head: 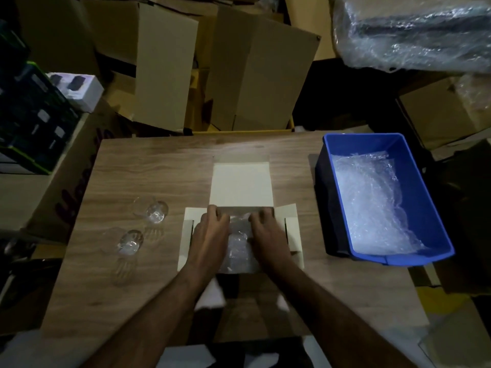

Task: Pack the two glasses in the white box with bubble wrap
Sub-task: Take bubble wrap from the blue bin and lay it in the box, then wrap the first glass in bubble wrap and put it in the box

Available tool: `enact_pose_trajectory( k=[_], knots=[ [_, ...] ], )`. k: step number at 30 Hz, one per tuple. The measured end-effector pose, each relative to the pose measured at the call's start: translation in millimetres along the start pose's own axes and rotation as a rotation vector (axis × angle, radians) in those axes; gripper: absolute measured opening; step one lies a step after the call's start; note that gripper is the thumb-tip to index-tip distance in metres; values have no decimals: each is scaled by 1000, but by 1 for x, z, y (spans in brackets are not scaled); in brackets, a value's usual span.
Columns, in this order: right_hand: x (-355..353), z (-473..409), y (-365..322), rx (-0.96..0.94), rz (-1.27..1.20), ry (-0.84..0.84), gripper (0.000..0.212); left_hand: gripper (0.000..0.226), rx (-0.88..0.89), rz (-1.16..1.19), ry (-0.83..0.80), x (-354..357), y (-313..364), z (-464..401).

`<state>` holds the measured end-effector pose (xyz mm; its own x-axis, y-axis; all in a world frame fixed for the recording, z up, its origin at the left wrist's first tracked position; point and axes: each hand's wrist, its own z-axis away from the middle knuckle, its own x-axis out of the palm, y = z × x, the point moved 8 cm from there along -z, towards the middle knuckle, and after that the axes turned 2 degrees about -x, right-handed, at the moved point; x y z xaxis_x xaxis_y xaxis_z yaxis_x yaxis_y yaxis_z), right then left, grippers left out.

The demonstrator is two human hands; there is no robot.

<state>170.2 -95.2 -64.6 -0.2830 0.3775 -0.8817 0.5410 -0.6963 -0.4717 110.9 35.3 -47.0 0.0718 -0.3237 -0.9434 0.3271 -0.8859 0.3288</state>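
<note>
The white box [292, 216] lies open in the middle of the wooden table, its lid [241, 183] folded back and its side flaps spread. A sheet of bubble wrap [237, 248] lines its inside. My left hand [210, 232] and my right hand [268, 233] are both inside the box, fingers bent down onto the wrap near the far wall, pressing it. Two clear glasses stand on the table left of the box, apart from my hands: one farther back [154, 212], one nearer [128, 243].
A blue plastic bin [425, 208] holding more bubble wrap [372, 208] sits at the table's right edge. Cardboard boxes [164, 62] are stacked behind the table. Dark product boxes [32, 123] pile up at the left. A wrapped bundle [411, 30] hangs top right.
</note>
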Motion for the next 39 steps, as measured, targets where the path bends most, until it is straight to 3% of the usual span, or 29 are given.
enact_pose_trajectory(
  k=[3, 5, 7, 10, 17, 20, 23, 27, 34, 39],
  knots=[
    [1, 4, 1, -32, 67, 54, 28, 30, 110, -38, -98, 7, 13, 10],
    [17, 8, -2, -109, 144, -51, 23, 48, 182, -144, -154, 13, 20, 13],
    [38, 9, -1, -148, 201, -221, 34, 63, 197, -250, -180, 22, 17, 9],
    [50, 9, 6, -70, 225, -407, 52, 65, 239, -527, -295, 46, 10, 6],
    [47, 7, 1, -108, 333, -492, 59, 78, 251, -632, -403, 60, 8, 7],
    [30, 9, -5, -164, 296, -400, 61, 72, 202, -492, -316, 45, 10, 15],
    [-10, 20, -8, -208, 230, -197, 68, 72, 172, -278, -187, 24, 17, 24],
    [-67, 30, 2, -236, 123, 9, 65, 73, 203, -185, -97, 2, 48, 21],
    [-150, 52, 69, -74, 162, 227, 57, 59, 263, -8, 35, -17, 146, -3],
    [-186, 73, 151, 103, 132, 256, 62, 62, 329, 111, 66, -6, 229, -19]
  ],
)
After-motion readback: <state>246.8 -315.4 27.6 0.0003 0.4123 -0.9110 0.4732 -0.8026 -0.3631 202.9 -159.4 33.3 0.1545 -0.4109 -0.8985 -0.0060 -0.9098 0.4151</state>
